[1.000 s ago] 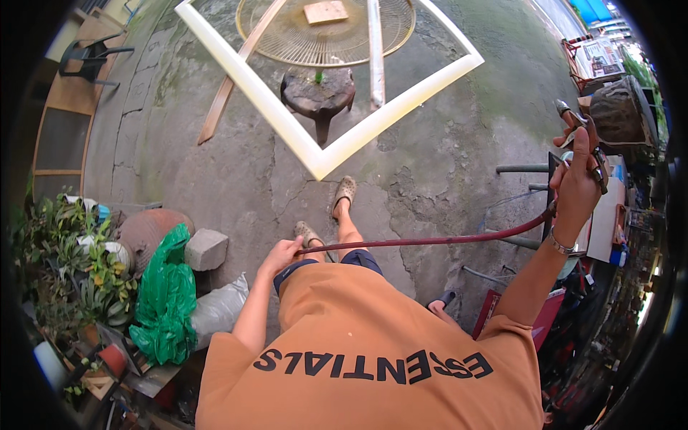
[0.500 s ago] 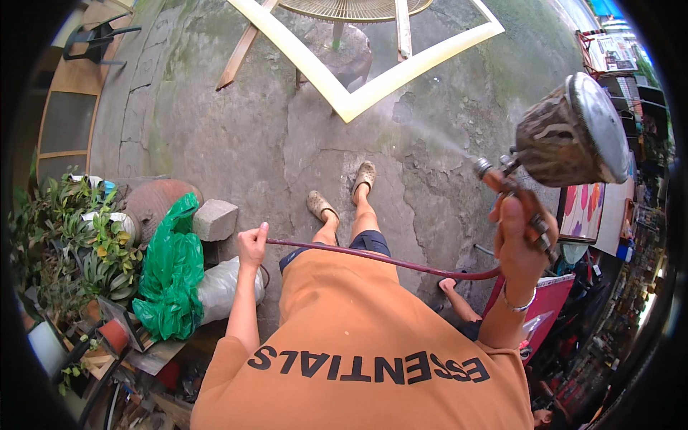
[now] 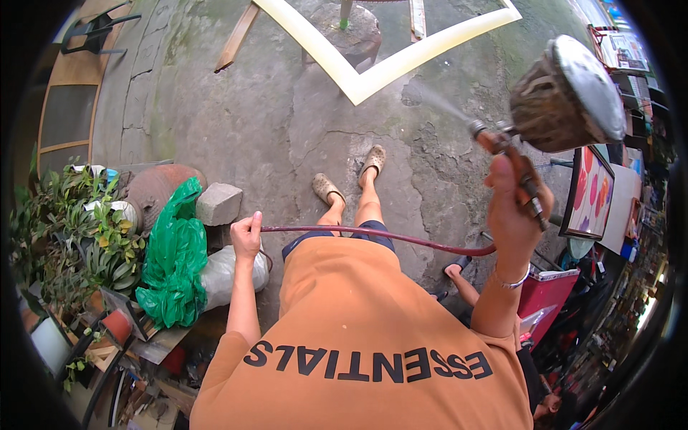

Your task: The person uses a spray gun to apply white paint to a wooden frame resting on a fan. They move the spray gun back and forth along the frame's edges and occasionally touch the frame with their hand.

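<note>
My right hand is wrapped round the handle of a spray gun with a paint-streaked metal cup on top. From its nozzle a pale mist fans out toward a cream-coloured frame, whose near corner points at me. A dark red air hose runs from the gun's lower end across my waist. My left hand is closed on the hose at the left, thumb up. Under the frame stands a round, stained support, partly cut off by the upper edge.
Left of me are leafy plants, a green plastic bag, a white sack and a concrete block. At the right stand a picture with red flowers and a red panel. Another person's leg shows behind my right arm.
The frame and its support sit higher in view, while my feet and the plants have shifted slightly too. My right hand and the spray gun have moved a little up; mist still comes out.
</note>
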